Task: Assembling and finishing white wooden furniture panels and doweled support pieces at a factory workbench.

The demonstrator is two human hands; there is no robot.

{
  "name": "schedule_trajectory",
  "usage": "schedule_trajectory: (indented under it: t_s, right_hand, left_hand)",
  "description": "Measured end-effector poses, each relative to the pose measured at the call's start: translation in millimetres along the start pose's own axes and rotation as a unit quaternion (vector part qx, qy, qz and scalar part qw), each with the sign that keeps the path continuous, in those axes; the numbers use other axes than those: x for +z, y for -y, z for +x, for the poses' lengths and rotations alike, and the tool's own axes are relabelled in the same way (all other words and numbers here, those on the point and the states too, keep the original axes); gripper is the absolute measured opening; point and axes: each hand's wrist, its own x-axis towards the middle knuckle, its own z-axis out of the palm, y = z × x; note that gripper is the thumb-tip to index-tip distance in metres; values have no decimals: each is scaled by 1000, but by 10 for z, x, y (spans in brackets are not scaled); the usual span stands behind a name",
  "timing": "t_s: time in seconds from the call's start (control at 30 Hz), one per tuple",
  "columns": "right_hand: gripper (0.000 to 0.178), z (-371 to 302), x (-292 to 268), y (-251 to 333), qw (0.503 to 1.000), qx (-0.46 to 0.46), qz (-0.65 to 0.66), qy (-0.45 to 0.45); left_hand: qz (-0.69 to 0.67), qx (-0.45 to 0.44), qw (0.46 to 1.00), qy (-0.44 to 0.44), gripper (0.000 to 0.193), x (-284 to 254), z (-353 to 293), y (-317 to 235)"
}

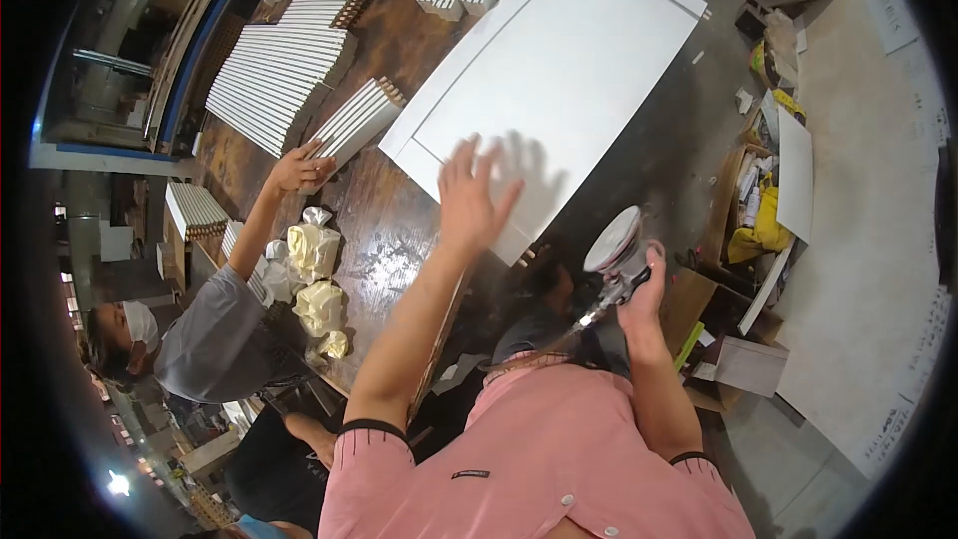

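Left hand (471, 195), fingers spread, hovers over the flat white panel (554, 70) at twelve o'clock; right hand (639, 294) grips a round sander (614, 245).

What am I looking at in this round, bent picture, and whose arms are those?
The picture comes from a wide camera worn on a person's head, looking down, so straight edges curve. The two arms from the bottom, in pink sleeves, are the wearer's own. The left hand is spread over the near edge of a large white panel lying on a dark wooden workbench. The right hand holds a round-padded sander off to the side, away from the panel. Another person's hand reaches to stacks of white slats. Crumpled pale wrapping lies on the bench.
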Motion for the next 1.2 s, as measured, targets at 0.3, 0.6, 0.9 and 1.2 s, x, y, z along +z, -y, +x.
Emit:
schedule_trajectory:
  t_s: [0.3,0.6,0.9,1.2]
  right_hand:
    - [23,-322,-84,-1377,989,4,-131,-66]
    - [28,-309,385,-1308,966,-117,-219,-75]
    - [34,-342,334,-1521,961,-112,-227,-107]
    - [32,-265,413,-1465,979,-92,-144,-116]
  left_hand:
    - [121,-81,988,57,76,479,222,244]
    - [114,-87,988,63,79,491,166,332]
    - [94,-91,990,58,79,473,145,345]
    - [80,-93,991,45,78,463,148,347]
